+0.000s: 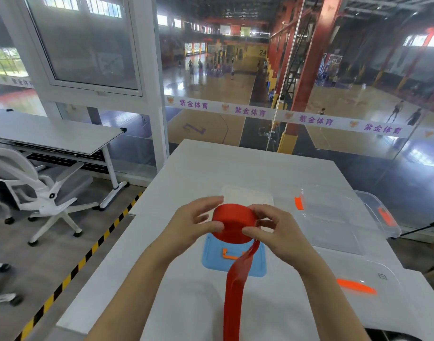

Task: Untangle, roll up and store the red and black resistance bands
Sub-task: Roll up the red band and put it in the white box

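A red resistance band (232,223) is wound into a thick roll held above the white table (186,291). My left hand (195,221) grips the roll's left side with curled fingers and thumb. My right hand (272,230) pinches its right side, where the loose red tail (235,286) leaves the roll and hangs down towards me, out of the frame's bottom edge. No black band is in view.
Under the roll lies a blue lid (211,257) with an orange clasp. A clear plastic box (339,217) with orange latches stands at the right, its clear lid (373,281) nearer me. A white office chair (31,188) and another desk (53,134) stand left.
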Motion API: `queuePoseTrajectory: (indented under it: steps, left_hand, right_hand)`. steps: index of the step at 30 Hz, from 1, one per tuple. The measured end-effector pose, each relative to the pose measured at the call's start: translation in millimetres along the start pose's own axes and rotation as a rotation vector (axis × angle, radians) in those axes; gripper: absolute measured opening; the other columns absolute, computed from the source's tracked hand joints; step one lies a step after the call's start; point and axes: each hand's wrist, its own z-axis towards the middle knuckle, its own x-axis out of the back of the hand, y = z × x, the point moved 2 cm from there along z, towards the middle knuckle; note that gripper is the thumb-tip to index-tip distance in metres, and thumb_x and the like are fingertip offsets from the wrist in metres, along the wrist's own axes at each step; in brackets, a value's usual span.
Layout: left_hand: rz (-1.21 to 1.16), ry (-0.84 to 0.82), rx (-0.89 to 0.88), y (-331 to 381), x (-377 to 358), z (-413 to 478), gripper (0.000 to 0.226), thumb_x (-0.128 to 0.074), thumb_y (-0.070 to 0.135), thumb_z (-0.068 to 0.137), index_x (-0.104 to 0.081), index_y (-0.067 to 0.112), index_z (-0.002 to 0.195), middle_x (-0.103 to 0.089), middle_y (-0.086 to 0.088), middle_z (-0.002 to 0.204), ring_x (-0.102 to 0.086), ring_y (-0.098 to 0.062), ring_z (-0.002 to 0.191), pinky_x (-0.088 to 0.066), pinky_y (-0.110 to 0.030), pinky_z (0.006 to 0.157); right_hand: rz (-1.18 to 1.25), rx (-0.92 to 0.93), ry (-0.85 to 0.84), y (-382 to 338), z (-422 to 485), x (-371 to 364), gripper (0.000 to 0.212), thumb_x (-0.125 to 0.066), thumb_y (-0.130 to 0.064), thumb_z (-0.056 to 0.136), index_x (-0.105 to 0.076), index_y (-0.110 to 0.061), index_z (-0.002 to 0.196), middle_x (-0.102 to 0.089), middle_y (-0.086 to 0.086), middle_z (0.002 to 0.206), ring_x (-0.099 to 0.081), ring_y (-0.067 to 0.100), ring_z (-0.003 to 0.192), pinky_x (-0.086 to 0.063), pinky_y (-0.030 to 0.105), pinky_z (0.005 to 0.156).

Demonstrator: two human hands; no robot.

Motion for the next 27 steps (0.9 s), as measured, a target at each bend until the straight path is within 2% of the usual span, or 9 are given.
queuePoseTrajectory:
  steps: [4,8,11,13,15,17,21,23,27]
  left_hand:
    - [0.399,-0.144,-0.012,19.3,-8.0,8.3,0.055,-0.087,0.034,0.083,-0.067,0.034,0.135,-0.071,0.012,0.129,-0.065,-0.012,0.121,-0.056,-0.039,0.108]
    - [0.487,-0.16,-0.048,25.2,-6.8,9.3,0.041,-0.084,0.042,0.085,-0.07,0.034,0.123,-0.073,0.015,0.111,-0.068,-0.012,0.108,-0.061,-0.036,0.098]
    - [0.38,-0.067,-0.117,24.2,-7.5,5.7,0.023,-0.082,0.036,0.088,-0.072,0.042,0.107,-0.073,0.017,0.101,-0.068,-0.008,0.105,-0.058,-0.023,0.092]
    - [0.256,0.01,-0.126,22.8,-8.9,3.2,0.03,-0.082,0.029,0.089,-0.067,0.053,0.101,-0.074,0.023,0.101,-0.068,-0.001,0.106,-0.054,-0.011,0.088]
    - [0.149,0.045,-0.129,20.1,-11.4,3.4,0.035,-0.081,0.023,0.09,-0.067,0.053,0.102,-0.074,0.026,0.105,-0.069,0.003,0.105,-0.052,-0.007,0.086]
    - [0.084,0.072,-0.123,16.1,-14.5,3.8,0.03,-0.079,0.022,0.092,-0.071,0.048,0.105,-0.076,0.021,0.106,-0.071,-0.002,0.104,-0.055,-0.013,0.089]
    - [-0.091,0.145,-0.059,6.9,-18.4,2.3,0.026,-0.075,0.022,0.096,-0.073,0.046,0.106,-0.079,0.006,0.106,-0.074,-0.022,0.107,-0.062,-0.034,0.095]
    - [-0.12,0.145,-0.044,5.1,-18.8,1.4,0.026,-0.074,0.019,0.097,-0.074,0.044,0.105,-0.079,0.003,0.105,-0.074,-0.023,0.106,-0.063,-0.033,0.092]
    - [-0.102,0.041,0.009,1.6,-14.0,-1.0,0.025,-0.071,0.017,0.099,-0.072,0.034,0.117,-0.078,0.007,0.109,-0.074,-0.016,0.106,-0.061,-0.023,0.083]
  right_hand:
    - [-0.142,0.079,-0.095,-8.9,2.8,-2.2,0.033,-0.086,-0.03,0.086,-0.073,-0.035,0.116,-0.073,-0.013,0.104,-0.069,0.013,0.104,-0.059,0.036,0.095]
    - [-0.07,0.062,-0.117,-10.7,3.4,-2.2,0.033,-0.086,-0.029,0.087,-0.075,-0.036,0.118,-0.076,-0.013,0.106,-0.071,0.013,0.104,-0.06,0.031,0.098]
    - [0.089,-0.044,-0.133,-4.5,2.3,-0.9,0.041,-0.09,-0.021,0.084,-0.076,-0.029,0.122,-0.079,-0.01,0.11,-0.074,0.015,0.108,-0.06,0.033,0.103]
    - [0.147,-0.08,-0.134,0.4,0.3,-3.0,0.041,-0.088,-0.017,0.085,-0.075,-0.026,0.123,-0.08,-0.006,0.111,-0.076,0.017,0.109,-0.061,0.04,0.103]
    - [0.222,-0.099,-0.088,3.3,-2.6,-4.7,0.038,-0.086,-0.011,0.087,-0.076,-0.023,0.122,-0.082,-0.003,0.112,-0.078,0.019,0.109,-0.061,0.043,0.102]
    - [0.261,-0.118,-0.061,3.2,-3.8,-5.3,0.039,-0.085,-0.008,0.087,-0.076,-0.02,0.123,-0.082,-0.001,0.113,-0.078,0.019,0.109,-0.061,0.042,0.102]
    - [0.253,-0.158,-0.057,3.7,-2.7,-7.2,0.038,-0.088,-0.011,0.084,-0.077,-0.02,0.119,-0.083,-0.001,0.109,-0.079,0.018,0.106,-0.061,0.043,0.103]
    - [0.207,-0.172,-0.045,5.4,-2.2,-9.1,0.035,-0.09,-0.016,0.083,-0.079,-0.022,0.115,-0.084,-0.003,0.106,-0.08,0.016,0.103,-0.062,0.043,0.102]
    - [0.128,-0.169,-0.01,8.5,-4.4,-10.1,0.028,-0.09,-0.027,0.083,-0.079,-0.027,0.109,-0.083,-0.007,0.101,-0.08,0.014,0.098,-0.064,0.04,0.097]
